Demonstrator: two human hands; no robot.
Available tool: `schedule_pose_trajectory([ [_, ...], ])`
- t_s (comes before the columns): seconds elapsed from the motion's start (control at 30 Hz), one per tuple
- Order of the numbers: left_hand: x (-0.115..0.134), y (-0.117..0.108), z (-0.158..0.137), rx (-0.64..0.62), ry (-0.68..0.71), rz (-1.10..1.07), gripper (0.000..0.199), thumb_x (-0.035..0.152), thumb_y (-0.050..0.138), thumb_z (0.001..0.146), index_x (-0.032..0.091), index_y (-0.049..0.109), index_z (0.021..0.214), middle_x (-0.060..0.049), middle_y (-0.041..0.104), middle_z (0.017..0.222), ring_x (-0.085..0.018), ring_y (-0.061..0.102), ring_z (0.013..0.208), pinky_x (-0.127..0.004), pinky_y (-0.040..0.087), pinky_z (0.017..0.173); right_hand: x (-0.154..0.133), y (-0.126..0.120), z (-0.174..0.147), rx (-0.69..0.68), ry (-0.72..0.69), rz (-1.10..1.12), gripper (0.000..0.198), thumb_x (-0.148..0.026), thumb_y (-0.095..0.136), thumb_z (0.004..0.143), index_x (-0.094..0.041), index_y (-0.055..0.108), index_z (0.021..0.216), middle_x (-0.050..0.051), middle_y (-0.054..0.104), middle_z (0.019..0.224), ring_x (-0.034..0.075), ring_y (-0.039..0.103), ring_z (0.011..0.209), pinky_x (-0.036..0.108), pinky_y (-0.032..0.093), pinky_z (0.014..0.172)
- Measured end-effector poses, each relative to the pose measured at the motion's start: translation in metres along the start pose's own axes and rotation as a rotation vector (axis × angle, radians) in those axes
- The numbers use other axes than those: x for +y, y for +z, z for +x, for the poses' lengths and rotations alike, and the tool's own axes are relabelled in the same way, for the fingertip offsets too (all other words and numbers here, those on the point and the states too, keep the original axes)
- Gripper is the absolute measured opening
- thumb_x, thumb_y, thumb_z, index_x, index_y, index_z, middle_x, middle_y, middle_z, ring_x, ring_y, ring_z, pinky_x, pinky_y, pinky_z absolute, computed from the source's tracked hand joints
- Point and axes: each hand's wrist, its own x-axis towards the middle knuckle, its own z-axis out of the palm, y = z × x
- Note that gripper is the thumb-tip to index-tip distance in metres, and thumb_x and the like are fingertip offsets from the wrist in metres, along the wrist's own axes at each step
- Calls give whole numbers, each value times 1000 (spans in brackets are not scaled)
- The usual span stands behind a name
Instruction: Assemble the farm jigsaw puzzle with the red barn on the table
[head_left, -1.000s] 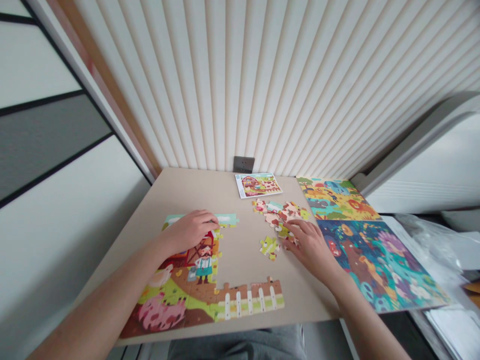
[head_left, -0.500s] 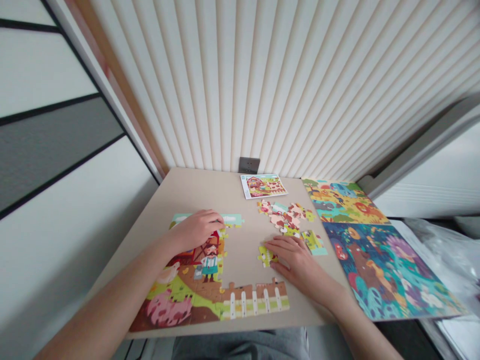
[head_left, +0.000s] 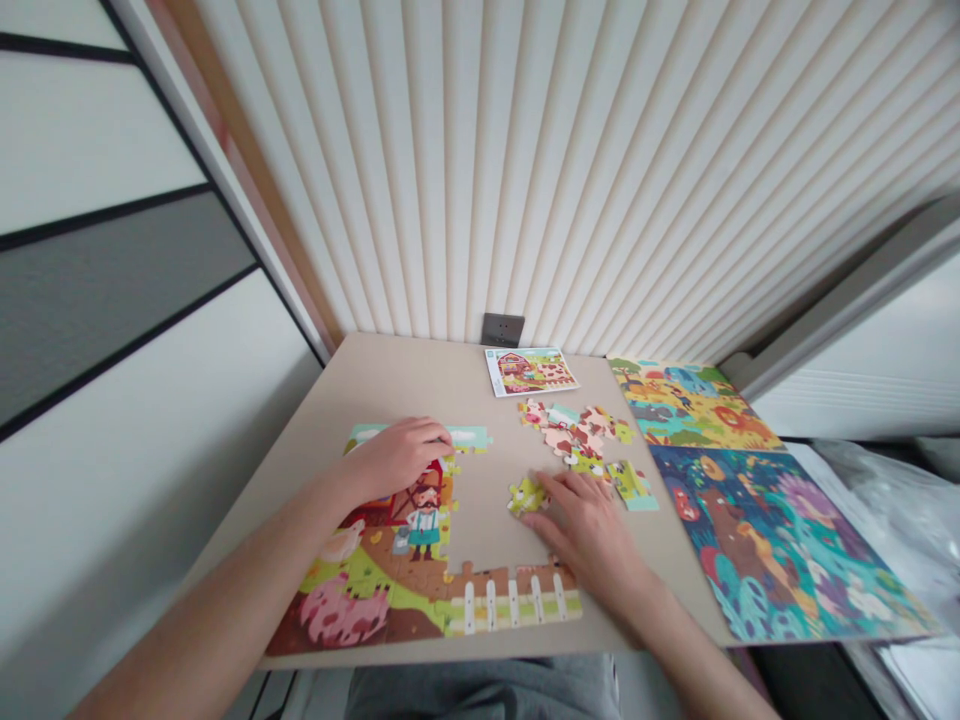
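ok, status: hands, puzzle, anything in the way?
Left hand rests on puzzle. Right hand has thumb and fingertips at green piece, grip unclear. Puzzle part-built, gap above fence. Loose pieces just beyond right hand.

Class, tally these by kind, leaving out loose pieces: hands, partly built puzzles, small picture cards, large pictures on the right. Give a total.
Left hand and right hand: 2
Partly built puzzle: 1
Small picture card: 1
Yellow picture and blue picture: 2
Total: 6

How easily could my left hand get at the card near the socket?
Probably yes, easily: your left hand seems to rest on the puzzle, and the way to the card crosses tabletop with nothing standing between.
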Motion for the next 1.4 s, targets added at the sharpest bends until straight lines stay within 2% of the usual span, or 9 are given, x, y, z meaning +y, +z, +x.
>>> schedule_pose_trajectory([
  [0.17,1,0,0,23,0,-8,31,0,58,93,19,75,112,-7,72,117,-22,64,109,-39,51,103,2,-10,3,-148,-34,1,51,-37,76,96,-24,63,143,10,73,119,31,68,115,47,48,103],
  [0.3,0,1,-1,34,7,-2,33,-1,58,92,19,75,111,-7,72,116,-22,64,108,-38,51,102,0,-11,5,-223,8,43,40,-35,74,98,-23,69,136,10,74,115,29,69,112,41,49,99],
  [0.5,0,1,0,26,1,-1,33,-1,58,92,20,76,111,-7,73,116,-22,64,108,-38,52,102,-3,-2,9,-137,24,78,22,-39,77,96,-24,76,112,8,73,112,29,68,109,43,48,100],
  [0.63,1,0,0,25,3,0,34,0,56,93,20,76,111,-7,73,116,-22,64,108,-38,52,101,-2,3,14,-104,20,122,22,-34,82,91,-22,74,107,8,71,113,28,67,109,42,51,98],
  [0.77,2,-1,1,22,-4,0,35,-1,54,92,20,76,110,-7,73,115,-22,65,108,-38,52,102,-3,12,20,-80,-33,160,9,-26,78,94,-21,71,98,7,71,110,25,68,103,39,53,95],
  [0.97,5,-4,2,19,-16,-14,35,-2,55,91,19,76,109,-7,73,114,-22,65,108,-37,52,101,-10,23,30,-42,-77,159,33,-30,80,93,-22,68,123,9,71,115,27,69,108,43,54,97],
  [1.2,5,-4,3,25,-7,2,31,1,57,93,18,76,111,-7,73,115,-22,64,108,-39,52,102,-26,28,48,-58,-133,246,41,-22,73,96,-22,65,136,9,67,115,23,69,106,36,57,96],
  [1.4,4,-1,2,41,-20,-5,31,2,58,94,18,77,112,-7,75,115,-22,66,109,-39,52,104,-33,40,63,0,-180,247,33,-25,70,99,-23,68,132,10,66,113,25,67,104,38,59,96],
])
